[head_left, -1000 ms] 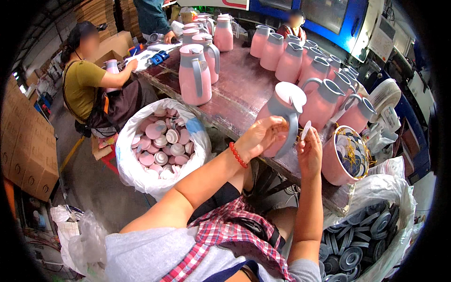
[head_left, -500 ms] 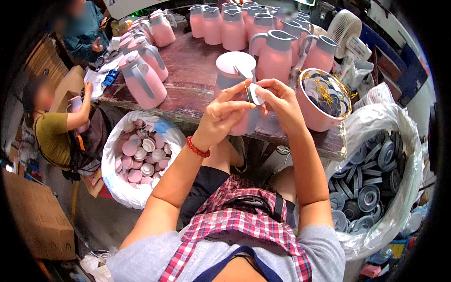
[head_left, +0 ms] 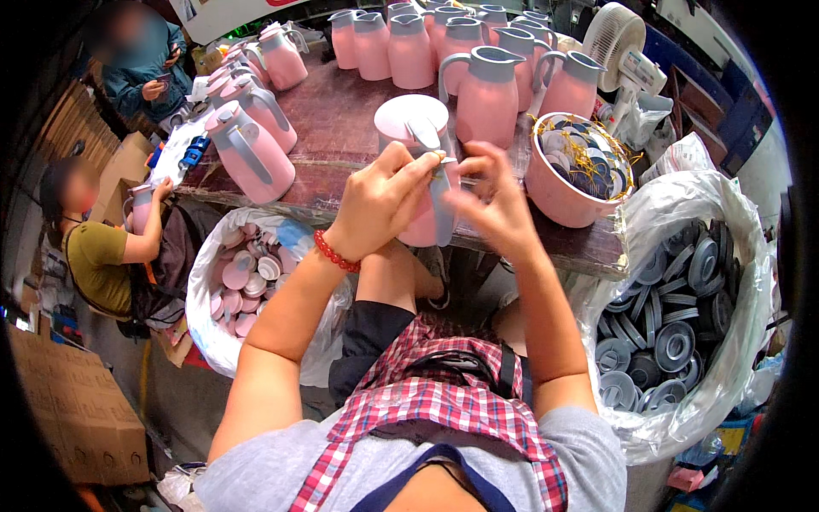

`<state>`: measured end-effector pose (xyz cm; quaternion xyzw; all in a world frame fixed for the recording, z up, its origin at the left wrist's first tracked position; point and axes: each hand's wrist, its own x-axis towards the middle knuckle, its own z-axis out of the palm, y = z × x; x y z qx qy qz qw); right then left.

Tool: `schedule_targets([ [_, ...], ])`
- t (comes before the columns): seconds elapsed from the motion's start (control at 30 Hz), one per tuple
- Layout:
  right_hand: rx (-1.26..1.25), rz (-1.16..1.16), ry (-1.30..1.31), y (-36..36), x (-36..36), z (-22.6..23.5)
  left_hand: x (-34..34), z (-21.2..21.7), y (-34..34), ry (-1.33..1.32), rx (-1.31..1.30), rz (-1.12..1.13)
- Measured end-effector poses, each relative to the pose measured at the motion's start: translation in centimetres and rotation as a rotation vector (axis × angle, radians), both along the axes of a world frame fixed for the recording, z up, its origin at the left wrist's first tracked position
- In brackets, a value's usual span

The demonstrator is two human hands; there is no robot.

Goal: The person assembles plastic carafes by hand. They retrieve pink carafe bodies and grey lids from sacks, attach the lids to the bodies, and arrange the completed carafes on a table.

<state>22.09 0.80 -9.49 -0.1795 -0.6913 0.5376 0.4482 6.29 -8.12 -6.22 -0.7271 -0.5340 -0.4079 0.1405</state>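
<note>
A pink thermos jug [head_left: 415,128] with a grey handle stands at the near edge of the brown table [head_left: 341,145]. My left hand [head_left: 380,200], with a red bead bracelet on the wrist, pinches a small pale tag at the jug's handle. My right hand [head_left: 495,200] is beside it, fingers closed on the same small tag and the handle. Behind them stand several more pink jugs [head_left: 486,85]. A pink bowl [head_left: 576,171] with small tags on gold strings sits right of my hands.
A white bag of pink lids [head_left: 243,282] stands left of my knees, and a clear bag of grey lids [head_left: 674,316] stands on the right. A seated person in an olive shirt [head_left: 98,256] works at the left. A white fan [head_left: 623,43] stands far right.
The view has shifted, so jug and hands sit more central. Both hands have stayed on the tag at the jug's handle, with the left fingers now pinching nearer the top.
</note>
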Motion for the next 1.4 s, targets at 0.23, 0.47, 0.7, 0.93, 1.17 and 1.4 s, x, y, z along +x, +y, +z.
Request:
schedule_targets([
  [0.23, 0.551, -0.35, -0.443, -0.6, -0.6, -1.7, -4.2, 4.2, -0.8, -0.518, -0.182, -0.056],
  [0.47, 0.634, -0.23, -0.402, 1.8, -7.1, -1.7, -11.9, -3.5, -2.1, -0.919, -0.169, -0.023],
  [0.7, 0.635, -0.097, -0.438, 2.7, -20.5, -2.0, -24.7, -13.3, -5.0, -0.362, 0.111, 0.892],
  [0.93, 0.524, 0.011, -0.452, 2.5, -32.4, -3.3, -35.5, -18.2, -3.0, -1.607, 0.505, 0.078],
  [1.17, 0.278, 0.329, -0.238, 1.7, -28.0, -9.0, -28.3, -11.8, -1.2, -0.098, 0.378, 0.909],
  [1.4, 0.16, -0.05, -0.161, 0.2, -5.2, -14.8, -10.4, -3.8, 16.0, 0.159, 0.061, 0.169],
])
